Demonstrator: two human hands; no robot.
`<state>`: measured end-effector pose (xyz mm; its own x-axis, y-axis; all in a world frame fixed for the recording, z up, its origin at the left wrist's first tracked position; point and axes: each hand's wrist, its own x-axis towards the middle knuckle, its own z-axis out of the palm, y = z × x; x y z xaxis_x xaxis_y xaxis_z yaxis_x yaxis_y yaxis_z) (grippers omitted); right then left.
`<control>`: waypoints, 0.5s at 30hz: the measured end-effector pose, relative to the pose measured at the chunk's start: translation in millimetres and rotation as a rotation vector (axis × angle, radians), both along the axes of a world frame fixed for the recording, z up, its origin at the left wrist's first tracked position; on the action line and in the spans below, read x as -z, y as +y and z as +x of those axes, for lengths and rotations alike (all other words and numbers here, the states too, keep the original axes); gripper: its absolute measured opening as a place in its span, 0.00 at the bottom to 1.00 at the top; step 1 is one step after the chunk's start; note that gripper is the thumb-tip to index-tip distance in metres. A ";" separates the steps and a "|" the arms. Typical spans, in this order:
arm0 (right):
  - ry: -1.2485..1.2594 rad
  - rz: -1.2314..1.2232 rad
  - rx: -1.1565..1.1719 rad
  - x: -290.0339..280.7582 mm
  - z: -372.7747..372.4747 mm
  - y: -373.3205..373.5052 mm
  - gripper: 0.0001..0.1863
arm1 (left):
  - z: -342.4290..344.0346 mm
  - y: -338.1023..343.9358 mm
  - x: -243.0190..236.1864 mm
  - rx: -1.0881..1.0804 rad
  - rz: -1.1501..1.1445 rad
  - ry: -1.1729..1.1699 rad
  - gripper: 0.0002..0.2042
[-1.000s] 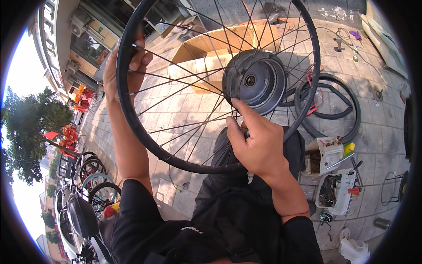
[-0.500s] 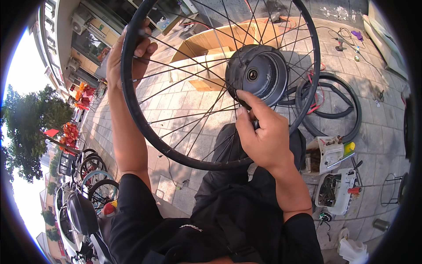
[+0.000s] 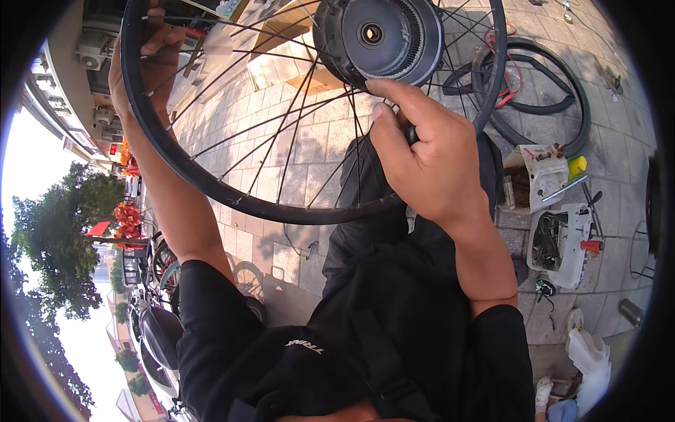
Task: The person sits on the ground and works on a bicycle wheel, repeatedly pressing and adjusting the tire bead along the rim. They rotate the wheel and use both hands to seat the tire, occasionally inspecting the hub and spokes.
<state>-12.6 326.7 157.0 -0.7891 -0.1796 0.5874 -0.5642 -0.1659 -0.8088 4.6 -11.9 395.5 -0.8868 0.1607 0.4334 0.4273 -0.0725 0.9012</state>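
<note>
A spoked wheel with a black rim (image 3: 247,204) is held up in front of me, tilted so its hub faces me. My left hand (image 3: 158,60) grips the rim at the far left, fingers curled round it. The large dark hub (image 3: 348,42) has a ring of inner teeth and a small round hole at its centre. My right hand (image 3: 436,151) is closed at the near edge of the hub, index fingertip against the flange and thumb beside it, among the black spokes (image 3: 302,95). What lies between those fingertips is too small or hidden to make out.
A cardboard box (image 3: 281,67) stands on the paving behind the wheel. To the right lie black tyres (image 3: 583,116), a white container (image 3: 538,176) and a white tool bin (image 3: 580,243) with a red-handled item. Parked bikes (image 3: 165,264) are at left. A shoe (image 3: 575,320) shows lower right.
The wheel and both hands have shifted up and left in the picture, and the whole view has turned somewhat. Both hands keep their places, left on the rim and right at the hub.
</note>
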 end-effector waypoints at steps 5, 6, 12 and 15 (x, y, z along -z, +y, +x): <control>0.005 -0.049 0.043 5.3 -2.6 -3.3 0.12 | -5.6 15.8 7.8 0.124 0.088 -0.031 0.27; 0.036 -0.068 0.063 7.2 -3.5 -4.6 0.12 | -4.1 14.5 6.2 0.077 0.047 0.006 0.28; 0.029 -0.025 0.027 5.8 -3.1 3.3 0.13 | -3.8 16.5 0.5 0.074 0.033 -0.024 0.29; 0.061 -0.062 0.075 9.0 -6.6 0.2 0.14 | -5.6 19.0 -0.3 0.074 0.024 -0.024 0.29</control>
<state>-19.2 326.9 148.0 -0.7616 -0.0832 0.6427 -0.6247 -0.1699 -0.7622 -1.0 7.2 395.9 -0.8833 0.2155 0.4163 0.3979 -0.1249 0.9089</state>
